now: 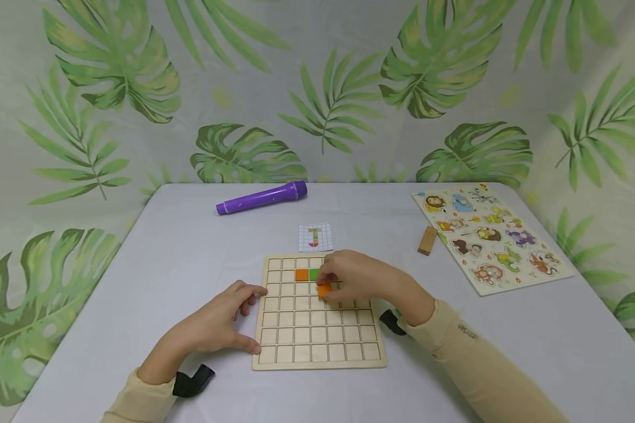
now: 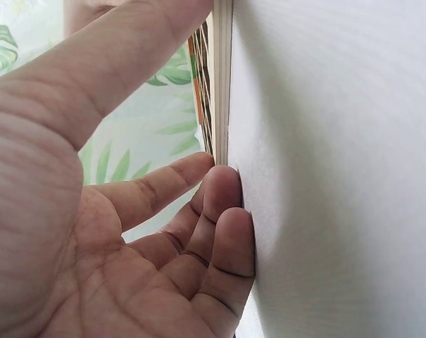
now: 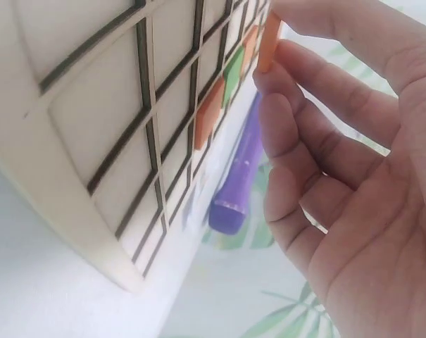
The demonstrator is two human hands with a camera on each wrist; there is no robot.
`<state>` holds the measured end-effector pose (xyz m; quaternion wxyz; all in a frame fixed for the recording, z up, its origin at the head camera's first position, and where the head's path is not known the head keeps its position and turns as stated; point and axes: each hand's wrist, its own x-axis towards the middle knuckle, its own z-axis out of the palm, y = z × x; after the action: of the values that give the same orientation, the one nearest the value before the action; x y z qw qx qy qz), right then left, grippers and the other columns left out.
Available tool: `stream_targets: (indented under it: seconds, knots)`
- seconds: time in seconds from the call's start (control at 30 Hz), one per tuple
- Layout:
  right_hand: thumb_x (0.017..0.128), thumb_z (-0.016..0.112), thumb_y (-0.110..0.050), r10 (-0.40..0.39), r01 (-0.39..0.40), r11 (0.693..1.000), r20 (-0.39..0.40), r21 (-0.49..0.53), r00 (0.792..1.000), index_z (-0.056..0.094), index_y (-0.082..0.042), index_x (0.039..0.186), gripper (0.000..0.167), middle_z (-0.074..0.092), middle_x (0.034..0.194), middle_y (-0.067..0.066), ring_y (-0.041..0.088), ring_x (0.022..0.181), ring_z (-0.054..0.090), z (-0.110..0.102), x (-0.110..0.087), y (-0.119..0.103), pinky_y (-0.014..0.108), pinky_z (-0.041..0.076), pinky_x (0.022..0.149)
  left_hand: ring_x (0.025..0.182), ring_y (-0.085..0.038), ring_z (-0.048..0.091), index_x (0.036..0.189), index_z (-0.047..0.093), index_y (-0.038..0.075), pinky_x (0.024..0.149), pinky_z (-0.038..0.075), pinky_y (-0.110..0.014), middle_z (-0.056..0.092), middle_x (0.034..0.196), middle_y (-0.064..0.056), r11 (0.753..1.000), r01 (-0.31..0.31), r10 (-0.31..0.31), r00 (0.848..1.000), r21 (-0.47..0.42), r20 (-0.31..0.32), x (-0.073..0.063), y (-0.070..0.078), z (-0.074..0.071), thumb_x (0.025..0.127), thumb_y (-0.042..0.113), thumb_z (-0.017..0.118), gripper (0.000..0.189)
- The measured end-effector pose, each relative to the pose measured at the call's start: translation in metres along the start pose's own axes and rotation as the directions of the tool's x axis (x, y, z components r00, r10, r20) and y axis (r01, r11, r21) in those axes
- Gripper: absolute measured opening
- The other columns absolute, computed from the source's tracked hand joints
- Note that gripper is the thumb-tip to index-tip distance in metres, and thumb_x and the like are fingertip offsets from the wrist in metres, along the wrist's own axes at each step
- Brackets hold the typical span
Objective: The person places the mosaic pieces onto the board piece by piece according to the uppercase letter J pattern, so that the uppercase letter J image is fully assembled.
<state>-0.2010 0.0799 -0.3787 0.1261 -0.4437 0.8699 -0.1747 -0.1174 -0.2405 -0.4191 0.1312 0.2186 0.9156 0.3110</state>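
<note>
- The right hand (image 1: 357, 279) is closed narrow: its thumb and fingers pinch an orange square tile (image 1: 324, 291) over the board; if this tile touches the board, I cannot tell.
- The left hand (image 1: 219, 320) is spread wide, the index finger and thumb touching the left edge of the board.
- The pale wooden square board with grooved grid (image 1: 320, 365) lies on the white-covered bench (image 1: 153, 252), well apart from the bench's left edge.
- In one row sit an orange tile (image 1: 302, 275), a green tile (image 1: 314, 274) and, in the right wrist view, a second orange tile (image 3: 250, 44).
- A white printed card (image 1: 304, 237) lies just beyond the far edge.
- The purple plastic microphone (image 1: 261, 198) lies near the bench's far edge.
- At right, a brown wooden block (image 1: 427, 240) lies just beside the animal-picture board (image 1: 492, 247), both apart from the right hand.
</note>
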Motion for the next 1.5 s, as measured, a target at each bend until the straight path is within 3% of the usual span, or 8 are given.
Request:
stream_targets:
  seconds: [0.47,1.03,1.5]
  knots:
    - [0.094,0.084,-0.018,0.008,-0.008,1.000,0.011,-0.009,1.000,0.080,-0.009,0.108,0.017,0.070,0.095,-0.001,0.013,0.084,0.056,0.008,0.018,0.003,0.024,0.050,0.078,0.101,-0.011,0.051,0.149,0.055,0.011,0.085,0.049,-0.025,0.055,0.117,0.001,1.000,-0.007,0.007,1.000,0.005,-0.001,0.000,-0.001,0.000,0.069,0.042,0.102,0.098]
    - [0.093,0.083,-0.017,0.018,-0.018,0.999,0.006,-0.027,1.000,0.080,-0.010,0.104,0.013,0.069,0.093,-0.001,0.010,0.083,0.054,0.010,0.022,0.004,0.023,0.049,0.077,0.101,-0.011,0.051,0.149,0.055,0.011,0.085,0.049,-0.025,0.055,0.117,0.001,1.000,-0.010,0.010,1.000,0.010,-0.005,0.000,-0.001,0.001,0.069,0.041,0.102,0.098]
    - [0.093,0.086,-0.019,-0.019,0.019,0.999,0.004,-0.039,1.000,0.080,-0.009,0.105,0.017,0.072,0.095,0.001,0.016,0.085,0.060,0.007,0.020,0.005,0.024,0.050,0.079,0.099,-0.011,0.050,0.149,0.055,0.010,0.084,0.048,-0.025,0.054,0.116,0.001,1.000,-0.009,0.009,1.000,0.010,-0.006,0.000,0.000,0.001,0.069,0.041,0.102,0.097]
